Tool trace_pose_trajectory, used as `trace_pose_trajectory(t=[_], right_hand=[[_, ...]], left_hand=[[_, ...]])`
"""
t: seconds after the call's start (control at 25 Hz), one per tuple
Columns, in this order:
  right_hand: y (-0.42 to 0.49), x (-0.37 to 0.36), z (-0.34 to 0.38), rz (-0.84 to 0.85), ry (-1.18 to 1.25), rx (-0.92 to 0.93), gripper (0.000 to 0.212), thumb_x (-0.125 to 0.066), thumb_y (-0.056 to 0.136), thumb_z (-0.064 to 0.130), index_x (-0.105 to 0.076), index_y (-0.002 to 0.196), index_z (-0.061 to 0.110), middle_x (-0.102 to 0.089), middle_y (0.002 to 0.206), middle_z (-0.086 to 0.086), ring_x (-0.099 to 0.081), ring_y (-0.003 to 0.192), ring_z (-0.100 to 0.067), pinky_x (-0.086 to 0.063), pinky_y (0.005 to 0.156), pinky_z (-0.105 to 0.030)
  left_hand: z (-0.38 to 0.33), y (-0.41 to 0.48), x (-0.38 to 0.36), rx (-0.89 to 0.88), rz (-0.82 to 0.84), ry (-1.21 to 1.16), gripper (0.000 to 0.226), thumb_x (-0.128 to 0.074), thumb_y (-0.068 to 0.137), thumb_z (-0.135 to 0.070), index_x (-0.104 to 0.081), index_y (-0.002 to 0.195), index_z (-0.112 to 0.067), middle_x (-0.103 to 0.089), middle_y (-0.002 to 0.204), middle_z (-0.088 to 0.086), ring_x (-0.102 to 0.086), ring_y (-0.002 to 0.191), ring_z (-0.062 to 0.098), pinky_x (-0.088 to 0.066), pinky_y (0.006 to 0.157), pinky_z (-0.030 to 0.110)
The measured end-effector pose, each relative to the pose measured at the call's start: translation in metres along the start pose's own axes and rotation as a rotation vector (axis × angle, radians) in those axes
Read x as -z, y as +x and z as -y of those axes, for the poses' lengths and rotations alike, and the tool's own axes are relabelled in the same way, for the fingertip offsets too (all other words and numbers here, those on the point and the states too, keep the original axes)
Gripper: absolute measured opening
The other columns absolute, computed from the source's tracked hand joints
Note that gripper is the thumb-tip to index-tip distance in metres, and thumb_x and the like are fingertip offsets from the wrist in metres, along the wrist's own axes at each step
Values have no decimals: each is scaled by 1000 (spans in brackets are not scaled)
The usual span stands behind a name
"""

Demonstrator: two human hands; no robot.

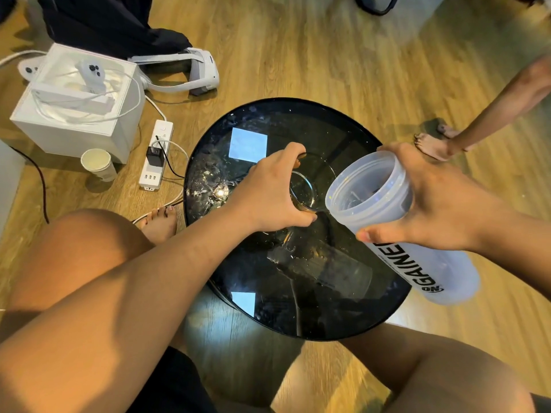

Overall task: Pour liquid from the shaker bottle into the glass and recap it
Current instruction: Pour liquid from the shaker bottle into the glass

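My right hand [447, 201] grips a translucent shaker bottle [369, 192] with black lettering, uncapped and tilted steeply so its open mouth points left toward a clear glass [302, 190]. The bottle's rim sits at the edge of the glass. My left hand [268, 192] wraps around the glass from the left and holds it on the round black glass table [298, 326]. The glass's lower part is hidden by my fingers. I cannot see any cap, and whether liquid is flowing is unclear.
On the wooden floor at the left stand a white box [74, 120] with cables, a paper cup [97, 162], a power strip [155, 156] and a white headset [190, 70]. Another person's foot [432, 146] and leg are beside the table at the right. My knees flank the table.
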State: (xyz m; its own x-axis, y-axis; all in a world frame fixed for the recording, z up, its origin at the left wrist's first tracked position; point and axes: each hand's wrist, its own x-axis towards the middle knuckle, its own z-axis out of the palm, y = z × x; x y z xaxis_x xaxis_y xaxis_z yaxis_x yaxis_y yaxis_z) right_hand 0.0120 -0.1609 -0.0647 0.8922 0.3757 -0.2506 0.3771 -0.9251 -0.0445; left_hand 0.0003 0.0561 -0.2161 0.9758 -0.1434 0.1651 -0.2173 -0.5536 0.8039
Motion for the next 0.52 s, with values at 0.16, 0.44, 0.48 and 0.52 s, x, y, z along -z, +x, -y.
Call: trace_pose_trajectory(t=[0.16,0.44,0.48,0.52], right_hand=[[0,0,1,17,14,-7,111,-63,36,87,-26,129,40,-53,103,5,-55,99,-27,-50,84,-49],[0,0,0,21,-1,-2,109,-62,36,88,-27,128,40,-55,101,4,-57,94,-28,-52,80,-49],[0,1,0,22,-2,4,109,-62,37,89,-27,128,40,-55,100,4,-57,93,-29,-52,79,-49],[0,1,0,26,-1,7,110,-62,37,89,-27,128,40,-55,101,4,-58,93,-29,-52,79,-49]], left_hand=[[0,0,1,-4,-2,17,94,-94,57,-46,-40,131,-26,-57,120,-5,-54,103,13,-41,77,23],[0,0,1,-33,-14,35,93,-93,55,-48,-41,129,-27,-58,114,-5,-56,97,17,-42,74,23],[0,-1,1,-38,-15,35,93,-93,55,-48,-41,129,-27,-58,114,-6,-56,97,17,-41,73,22],[0,0,1,-43,-17,35,93,-93,55,-48,-41,129,-27,-57,113,-7,-56,96,16,-40,72,19]])
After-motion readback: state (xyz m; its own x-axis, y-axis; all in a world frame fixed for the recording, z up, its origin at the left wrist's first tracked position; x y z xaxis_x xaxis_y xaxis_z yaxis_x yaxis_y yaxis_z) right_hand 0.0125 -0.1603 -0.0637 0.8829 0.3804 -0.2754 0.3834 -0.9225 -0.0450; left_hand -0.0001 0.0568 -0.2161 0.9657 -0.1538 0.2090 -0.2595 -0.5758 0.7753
